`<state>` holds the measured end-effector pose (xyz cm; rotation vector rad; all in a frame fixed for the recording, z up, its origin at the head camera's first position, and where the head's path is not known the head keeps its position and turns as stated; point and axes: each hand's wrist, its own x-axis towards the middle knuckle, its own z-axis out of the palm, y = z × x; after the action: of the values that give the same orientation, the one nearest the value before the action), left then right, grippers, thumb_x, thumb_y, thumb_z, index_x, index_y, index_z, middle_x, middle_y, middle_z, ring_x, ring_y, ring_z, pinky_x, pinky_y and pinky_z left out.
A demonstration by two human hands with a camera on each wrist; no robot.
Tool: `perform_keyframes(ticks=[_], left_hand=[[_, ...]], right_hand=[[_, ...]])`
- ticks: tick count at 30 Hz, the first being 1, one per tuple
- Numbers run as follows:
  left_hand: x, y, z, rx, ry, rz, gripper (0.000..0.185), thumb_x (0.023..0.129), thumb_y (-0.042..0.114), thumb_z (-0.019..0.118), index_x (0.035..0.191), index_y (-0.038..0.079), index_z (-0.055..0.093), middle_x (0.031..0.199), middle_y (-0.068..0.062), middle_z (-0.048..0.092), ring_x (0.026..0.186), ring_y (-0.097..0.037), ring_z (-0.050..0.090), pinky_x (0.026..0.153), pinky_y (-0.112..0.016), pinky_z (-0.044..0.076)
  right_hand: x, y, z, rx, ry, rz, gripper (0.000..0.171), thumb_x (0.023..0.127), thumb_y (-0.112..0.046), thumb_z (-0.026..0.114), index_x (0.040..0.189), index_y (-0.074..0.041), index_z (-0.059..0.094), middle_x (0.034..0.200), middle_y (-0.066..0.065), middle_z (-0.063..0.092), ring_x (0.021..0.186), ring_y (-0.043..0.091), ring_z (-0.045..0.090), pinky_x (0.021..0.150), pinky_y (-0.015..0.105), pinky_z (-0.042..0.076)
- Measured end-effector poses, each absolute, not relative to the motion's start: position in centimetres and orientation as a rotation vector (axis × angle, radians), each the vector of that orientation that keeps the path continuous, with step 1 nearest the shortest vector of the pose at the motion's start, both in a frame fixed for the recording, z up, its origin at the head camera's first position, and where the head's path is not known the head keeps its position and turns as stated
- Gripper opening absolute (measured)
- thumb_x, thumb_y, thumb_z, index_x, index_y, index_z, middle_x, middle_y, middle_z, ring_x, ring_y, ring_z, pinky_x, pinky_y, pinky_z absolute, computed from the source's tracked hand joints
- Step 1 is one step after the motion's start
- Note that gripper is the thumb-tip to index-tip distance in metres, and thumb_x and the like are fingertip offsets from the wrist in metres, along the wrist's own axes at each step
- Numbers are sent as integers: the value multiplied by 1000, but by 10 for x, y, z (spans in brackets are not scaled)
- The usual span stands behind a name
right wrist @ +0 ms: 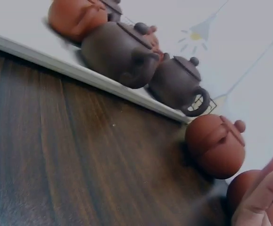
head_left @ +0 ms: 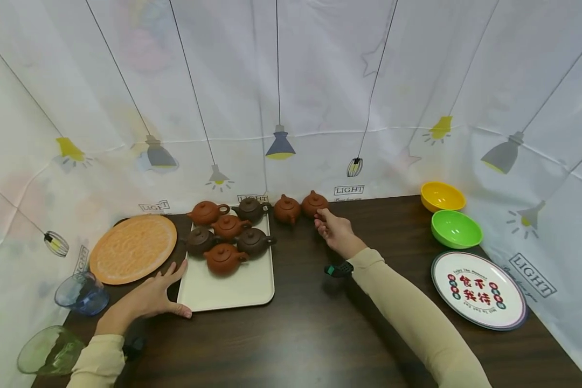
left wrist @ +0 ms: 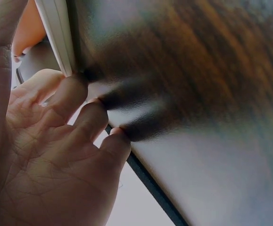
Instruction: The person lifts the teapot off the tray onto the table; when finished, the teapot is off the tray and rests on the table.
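My right hand (head_left: 336, 230) reached the rightmost teapot (head_left: 314, 203) by the backdrop, fingertips touching it, grip unclear. My left hand (head_left: 147, 299), fingers spread, steadied the tray (head_left: 233, 291) holding six teapots.

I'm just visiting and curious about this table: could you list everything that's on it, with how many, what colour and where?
Teapots on tray: six, reddish-brown and dark brown, clustered at the tray's far end.
Teapots off tray: two, reddish-brown, on the table by the backdrop, right of the tray.
Tray: one, cream, left of centre.
Round platter: one, orange, left of the tray.
Glass bowls: one blue, one green, at the left edge.
Plastic bowls: one yellow, one green, far right.
Printed plate: one, white with red characters, near right.
Table: one, dark wood.
Left hand: fingers spread, touching the tray's left edge.
Right hand: at the rightmost loose teapot.
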<state>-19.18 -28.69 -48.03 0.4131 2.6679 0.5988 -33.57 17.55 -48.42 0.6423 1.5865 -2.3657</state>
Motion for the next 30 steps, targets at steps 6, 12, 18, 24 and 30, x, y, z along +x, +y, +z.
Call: perform_keyframes(ticks=[6, 12, 18, 24, 30], left_hand=[[-197, -282, -481, 405, 2648, 603, 134, 76, 62, 91, 173, 8, 15, 171, -42, 14, 144, -80, 20, 111, -85, 32], [-199, -284, -480, 385, 2650, 598, 136, 75, 63, 91, 173, 10, 14, 172, -41, 12, 146, -79, 17, 113, -84, 30], [-196, -288, -479, 366, 2651, 593, 136, 75, 62, 92, 173, 10, 13, 172, -41, 12, 146, -79, 17, 112, -84, 31], [-196, -287, -480, 379, 2642, 611, 135, 76, 62, 92, 173, 9, 14, 172, -41, 12, 146, -79, 17, 111, -85, 31], [-196, -287, -480, 381, 2641, 595, 135, 76, 61, 92, 173, 8, 14, 171, -42, 12, 145, -80, 17, 111, -85, 32]], right_hand=[[-320, 169, -482, 687, 1823, -2431, 36, 100, -30, 76, 123, -7, 58, 63, -3, 61, 46, 5, 55, 42, 17, 43], [-289, 125, -463, 109, 2030, -2185, 17, 102, -23, 74, 108, -9, 66, 68, 1, 64, 48, 10, 56, 45, 23, 41], [-258, 73, -459, -408, 1987, -1747, 37, 110, -23, 64, 139, -2, 62, 109, 35, 72, 59, 16, 69, 50, 29, 51], [-245, 42, -468, -332, 1900, -1672, 40, 113, -26, 57, 142, 1, 57, 110, 30, 74, 64, 16, 73, 53, 29, 56], [-241, 29, -469, -234, 1889, -1623, 42, 114, -27, 53, 120, 12, 67, 87, 16, 71, 63, 17, 74, 57, 31, 63]])
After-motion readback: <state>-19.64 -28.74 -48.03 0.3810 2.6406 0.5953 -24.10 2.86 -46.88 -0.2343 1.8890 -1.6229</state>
